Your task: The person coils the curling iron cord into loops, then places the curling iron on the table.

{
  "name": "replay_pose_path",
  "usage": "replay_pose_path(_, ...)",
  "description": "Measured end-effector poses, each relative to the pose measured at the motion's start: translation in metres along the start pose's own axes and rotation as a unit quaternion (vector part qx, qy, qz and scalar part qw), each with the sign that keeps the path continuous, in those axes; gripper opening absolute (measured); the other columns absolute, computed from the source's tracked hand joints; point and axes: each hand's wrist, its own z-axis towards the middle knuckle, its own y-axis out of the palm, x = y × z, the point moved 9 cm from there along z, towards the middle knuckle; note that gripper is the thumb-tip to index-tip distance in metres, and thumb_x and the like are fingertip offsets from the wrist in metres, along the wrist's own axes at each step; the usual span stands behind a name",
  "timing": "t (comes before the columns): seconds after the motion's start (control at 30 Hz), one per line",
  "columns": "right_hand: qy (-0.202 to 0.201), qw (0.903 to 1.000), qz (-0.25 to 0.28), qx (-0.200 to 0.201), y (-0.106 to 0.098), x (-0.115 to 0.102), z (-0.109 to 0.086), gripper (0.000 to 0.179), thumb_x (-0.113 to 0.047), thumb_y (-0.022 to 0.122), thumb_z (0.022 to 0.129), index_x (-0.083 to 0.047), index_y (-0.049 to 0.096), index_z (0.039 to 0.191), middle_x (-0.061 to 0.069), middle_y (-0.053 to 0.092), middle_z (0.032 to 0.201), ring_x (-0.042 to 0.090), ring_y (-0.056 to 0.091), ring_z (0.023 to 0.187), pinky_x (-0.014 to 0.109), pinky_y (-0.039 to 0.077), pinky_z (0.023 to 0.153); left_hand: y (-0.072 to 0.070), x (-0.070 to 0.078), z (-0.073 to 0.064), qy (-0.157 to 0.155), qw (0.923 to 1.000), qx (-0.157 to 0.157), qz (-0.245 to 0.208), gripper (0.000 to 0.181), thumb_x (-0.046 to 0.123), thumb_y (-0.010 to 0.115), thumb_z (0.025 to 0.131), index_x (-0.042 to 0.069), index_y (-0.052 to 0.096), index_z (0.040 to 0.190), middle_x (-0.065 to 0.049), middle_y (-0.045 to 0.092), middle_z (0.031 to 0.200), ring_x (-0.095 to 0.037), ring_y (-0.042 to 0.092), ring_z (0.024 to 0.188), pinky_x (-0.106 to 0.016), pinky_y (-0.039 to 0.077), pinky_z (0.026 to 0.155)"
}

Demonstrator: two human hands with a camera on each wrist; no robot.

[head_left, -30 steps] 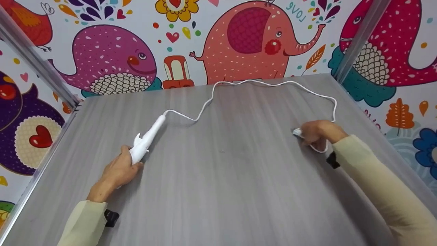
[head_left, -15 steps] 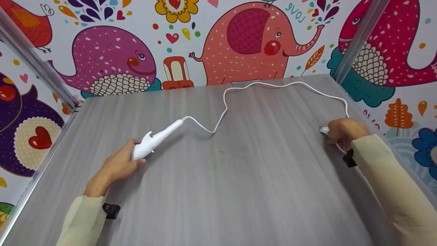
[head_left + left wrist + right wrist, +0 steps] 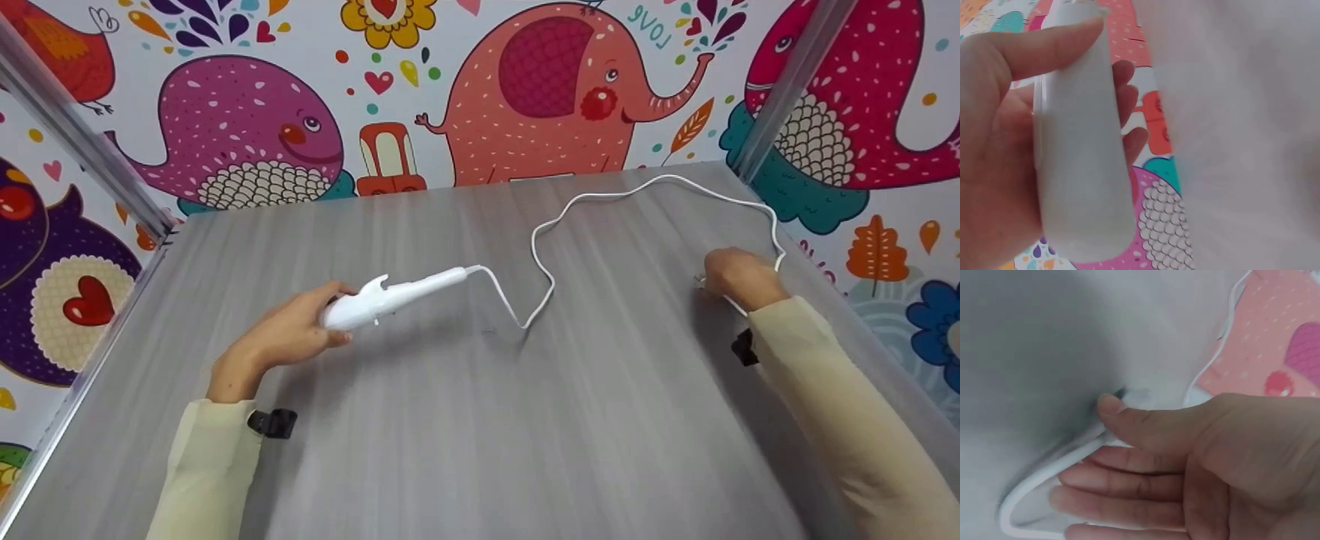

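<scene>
A white curling iron (image 3: 397, 297) slants above the table in the head view, its cord end toward the middle. My left hand (image 3: 289, 330) holds it by the thick barrel (image 3: 1085, 163), thumb on one side and fingers behind. The white cord (image 3: 551, 279) leaves the narrow handle, dips, then winds along the back of the table to the right. On that side, my right hand (image 3: 739, 277) pinches the plug (image 3: 700, 282) end between thumb and fingers. The plug is mostly covered by the hand. A cord loop (image 3: 1039, 481) bends below the fingers in the right wrist view.
The grey wood-grain table (image 3: 510, 450) meets a wall with printed cartoon animals (image 3: 540, 112) at its back. Metal posts (image 3: 787, 97) stand at the back corners. A black strap piece (image 3: 274, 424) sits at the left cuff.
My left hand has swung the curling iron right, turning it flatter and lifting it. The cord has shifted right with it. My right hand moved right with the plug, then slightly back left.
</scene>
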Motion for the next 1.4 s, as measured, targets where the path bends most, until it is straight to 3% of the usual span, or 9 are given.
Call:
replay_pose_path(0.17, -0.029, 0.9948, -0.071, 0.067, -0.015, -0.048, 0.004, 0.026, -0.018, 0.059, 0.093, 0.008, 0.061, 0.098, 0.022, 0.061, 0.088, 0.038, 0.058, 0.082, 0.046, 0.047, 0.068, -0.009, 0.013, 0.011, 0.004, 0.9997, 0.018, -0.013, 0.056, 0.016, 0.072, 0.087, 0.011, 0.051, 0.139, -0.018, 0.061, 0.131, -0.034, 0.057, 0.112, -0.058, 0.043, 0.095)
replay_pose_path(0.3, -0.075, 0.9873, -0.082, 0.113, -0.022, -0.099, 0.004, 0.041, -0.020, 0.063, 0.095, 0.007, 0.057, 0.125, 0.031, 0.059, 0.122, 0.047, 0.057, 0.112, 0.061, 0.048, 0.091, -0.013, 0.022, 0.017, -0.003, 0.9994, 0.022, -0.026, 0.056, 0.016, 0.071, 0.087, 0.011, 0.051, 0.139, -0.018, 0.059, 0.133, -0.036, 0.056, 0.114, -0.058, 0.043, 0.097)
replay_pose_path(0.43, -0.143, 0.9739, -0.039, 0.171, -0.033, -0.144, -0.002, 0.050, -0.015, 0.065, 0.094, -0.001, 0.052, 0.140, 0.025, 0.052, 0.140, 0.043, 0.047, 0.132, 0.062, 0.038, 0.108, -0.016, 0.033, 0.023, -0.006, 0.9987, 0.032, -0.040, 0.056, 0.018, 0.072, 0.087, 0.013, 0.050, 0.139, -0.016, 0.059, 0.135, -0.036, 0.055, 0.116, -0.059, 0.043, 0.099)
replay_pose_path(0.57, -0.220, 0.9442, 0.074, 0.234, -0.055, -0.173, -0.013, 0.029, -0.013, 0.060, 0.098, -0.003, 0.066, 0.125, 0.019, 0.067, 0.123, 0.037, 0.059, 0.118, 0.055, 0.045, 0.103, -0.020, 0.045, 0.029, -0.004, 0.9965, 0.056, -0.062, 0.058, 0.019, 0.072, 0.086, 0.015, 0.049, 0.140, -0.014, 0.057, 0.138, -0.035, 0.055, 0.118, -0.059, 0.043, 0.101)
replay_pose_path(0.73, -0.269, 0.9023, 0.294, 0.165, -0.058, -0.190, -0.016, 0.040, -0.036, 0.048, 0.106, -0.006, 0.070, 0.119, 0.016, 0.072, 0.115, 0.031, 0.063, 0.117, 0.052, 0.044, 0.106, -0.024, 0.057, 0.029, -0.003, 0.9915, 0.090, -0.094, 0.059, 0.018, 0.073, 0.086, 0.016, 0.048, 0.140, -0.015, 0.057, 0.138, -0.036, 0.054, 0.119, -0.061, 0.042, 0.102)
replay_pose_path(0.83, -0.298, 0.8743, 0.368, 0.105, -0.052, -0.202, -0.017, 0.053, -0.045, 0.039, 0.107, -0.003, 0.068, 0.122, 0.019, 0.071, 0.117, 0.032, 0.063, 0.121, 0.054, 0.039, 0.111, -0.023, 0.061, 0.029, -0.004, 0.9897, 0.101, -0.102, 0.059, 0.019, 0.073, 0.087, 0.016, 0.048, 0.140, -0.015, 0.058, 0.138, -0.037, 0.054, 0.120, -0.062, 0.041, 0.102)
replay_pose_path(0.93, -0.325, 0.8579, 0.391, 0.072, -0.047, -0.210, -0.020, 0.052, -0.042, 0.037, 0.108, -0.003, 0.068, 0.123, 0.019, 0.072, 0.117, 0.031, 0.066, 0.118, 0.055, 0.039, 0.111, -0.021, 0.063, 0.029, -0.005, 0.9885, 0.107, -0.107, 0.060, 0.019, 0.074, 0.087, 0.016, 0.047, 0.140, -0.015, 0.058, 0.139, -0.037, 0.054, 0.120, -0.062, 0.041, 0.103)
replay_pose_path(1.13, -0.366, 0.8461, 0.381, 0.066, -0.037, -0.216, -0.023, 0.033, -0.030, 0.054, 0.104, -0.005, 0.070, 0.118, 0.012, 0.073, 0.117, 0.024, 0.067, 0.112, 0.045, 0.047, 0.102, -0.014, 0.057, 0.029, -0.017, 0.9864, 0.116, -0.115, 0.061, 0.018, 0.071, 0.088, 0.012, 0.046, 0.143, -0.016, 0.057, 0.140, -0.037, 0.054, 0.121, -0.062, 0.040, 0.103)
replay_pose_path(1.4, -0.401, 0.8144, 0.418, 0.027, -0.017, -0.211, -0.015, 0.026, -0.020, 0.056, 0.103, 0.001, 0.071, 0.108, 0.004, 0.070, 0.085, 0.018, 0.069, 0.085, 0.034, 0.051, 0.092, -0.001, 0.049, 0.034, -0.019, 0.9870, 0.101, -0.123, 0.063, 0.021, 0.071, 0.088, 0.008, 0.045, 0.144, -0.019, 0.056, 0.141, -0.038, 0.055, 0.121, -0.061, 0.041, 0.104)
